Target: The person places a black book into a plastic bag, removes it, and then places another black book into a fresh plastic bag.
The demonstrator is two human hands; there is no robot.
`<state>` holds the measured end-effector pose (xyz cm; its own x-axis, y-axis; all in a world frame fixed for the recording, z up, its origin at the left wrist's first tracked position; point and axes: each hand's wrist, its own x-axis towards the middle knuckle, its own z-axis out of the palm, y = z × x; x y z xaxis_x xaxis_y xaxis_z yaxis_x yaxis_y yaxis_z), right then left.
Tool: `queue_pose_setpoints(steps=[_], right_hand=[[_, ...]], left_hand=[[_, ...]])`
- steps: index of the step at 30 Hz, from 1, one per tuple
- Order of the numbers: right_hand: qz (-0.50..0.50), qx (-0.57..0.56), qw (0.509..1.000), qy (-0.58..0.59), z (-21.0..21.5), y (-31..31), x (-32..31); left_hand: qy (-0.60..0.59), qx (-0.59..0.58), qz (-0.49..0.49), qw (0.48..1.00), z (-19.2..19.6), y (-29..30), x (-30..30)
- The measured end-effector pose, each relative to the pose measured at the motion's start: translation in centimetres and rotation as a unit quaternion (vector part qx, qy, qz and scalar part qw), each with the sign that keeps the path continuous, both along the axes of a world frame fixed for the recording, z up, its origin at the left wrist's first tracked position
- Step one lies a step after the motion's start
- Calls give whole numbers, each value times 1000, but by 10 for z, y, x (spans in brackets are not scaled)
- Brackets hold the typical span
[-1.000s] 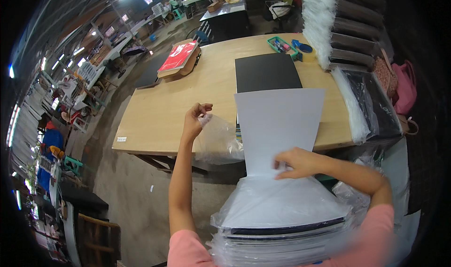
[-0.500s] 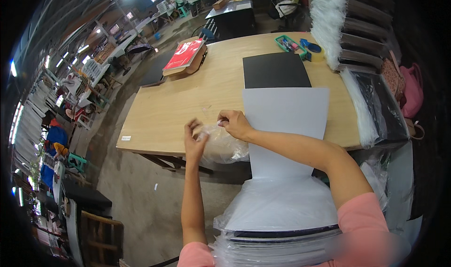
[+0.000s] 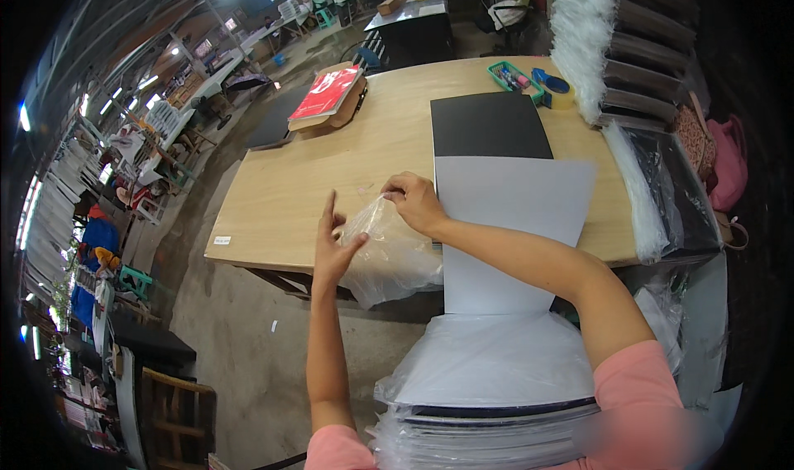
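Note:
A clear plastic bag (image 3: 395, 259) hangs over the table's near edge, its top pinched in my right hand (image 3: 416, 203). Beside the bag's left side is my left hand (image 3: 335, 246), with fingers apart and the thumb close to the film. Under my right forearm lies a large white sheet (image 3: 504, 213), which reaches past the table edge toward me. A black board (image 3: 490, 126) lies just beyond it. In front of me is a stack of plastic-wrapped sheets (image 3: 488, 429), with white film-covered sheets (image 3: 500, 358) on top.
On the wooden table (image 3: 281, 197) are a red-covered book (image 3: 327, 93), a green basket of small items (image 3: 510, 79) and tape rolls (image 3: 556, 89). Tall wrapped stacks (image 3: 637, 48) rise at the right, near a pink bag (image 3: 726, 164). A wooden chair (image 3: 175, 412) stands lower left.
My left hand has moved slightly left and its fingers have spread away from the bag. My right hand has lifted a little, drawing the bag's top up. The white sheet has shifted slightly right.

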<state>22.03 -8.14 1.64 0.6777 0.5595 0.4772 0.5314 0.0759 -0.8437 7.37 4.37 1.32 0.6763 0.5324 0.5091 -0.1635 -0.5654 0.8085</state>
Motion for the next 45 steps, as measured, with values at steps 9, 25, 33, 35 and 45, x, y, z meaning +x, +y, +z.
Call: queue_pose_setpoints(steps=[9, 25, 33, 35, 45], right_hand=[[118, 94, 988, -26, -12, 2, -2], [440, -23, 785, 436, 73, -140, -44], [778, 61, 558, 281, 58, -228, -32], [680, 113, 559, 461, 49, -259, -22], [488, -3, 690, 534, 9, -309, -26]], left_hand=[[21, -555, -276, 784, 13, -19, 9], [66, -380, -430, 817, 36, -55, -61], [-147, -562, -572, 579, 39, -105, -59], [-163, -551, -590, 567, 33, -114, -45], [116, -17, -694, 710, 43, -135, -22]])
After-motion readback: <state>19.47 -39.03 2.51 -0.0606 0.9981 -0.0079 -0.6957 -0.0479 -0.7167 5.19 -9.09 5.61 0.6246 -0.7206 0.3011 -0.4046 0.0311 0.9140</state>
